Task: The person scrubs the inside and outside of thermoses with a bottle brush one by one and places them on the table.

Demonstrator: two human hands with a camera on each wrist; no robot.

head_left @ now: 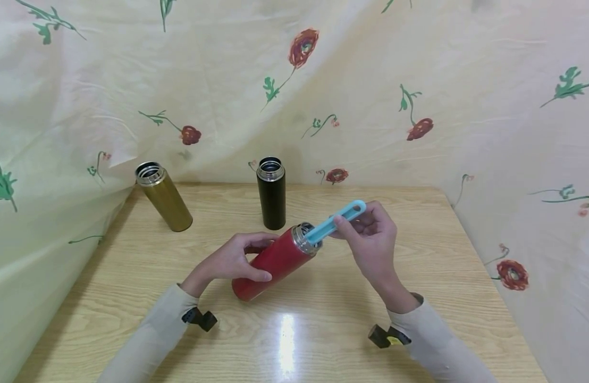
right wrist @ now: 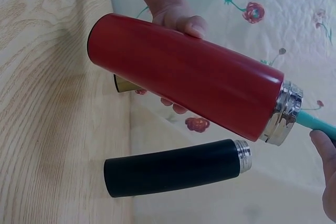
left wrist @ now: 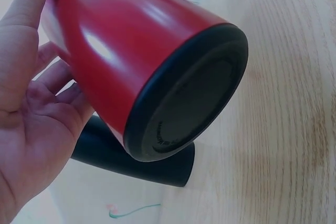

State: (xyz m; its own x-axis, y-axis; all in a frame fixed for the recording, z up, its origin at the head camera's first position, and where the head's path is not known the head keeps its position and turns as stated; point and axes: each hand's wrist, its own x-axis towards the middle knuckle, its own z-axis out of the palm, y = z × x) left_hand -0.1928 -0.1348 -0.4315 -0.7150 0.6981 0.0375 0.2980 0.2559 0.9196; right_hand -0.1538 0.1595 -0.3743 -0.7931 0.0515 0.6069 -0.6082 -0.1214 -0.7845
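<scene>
Over a pale wood-grained table (head_left: pixel 438 298), my left hand (head_left: pixel 239 258) curls round a tilted red cylindrical flask (head_left: pixel 280 256) with a silvery neck; my right hand (head_left: pixel 373 239) pinches a light-blue slotted handle (head_left: pixel 323 230), its lower end inside the flask's mouth; a black cylindrical flask (head_left: pixel 272 202) and a gold cylindrical flask (head_left: pixel 169 205) stand beyond

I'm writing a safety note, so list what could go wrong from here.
The red flask is tilted, held by the left hand alone, and might slip. The blue handle runs into its metal neck and could scrape it. The black flask stands close by; a bump could topple it.
</scene>
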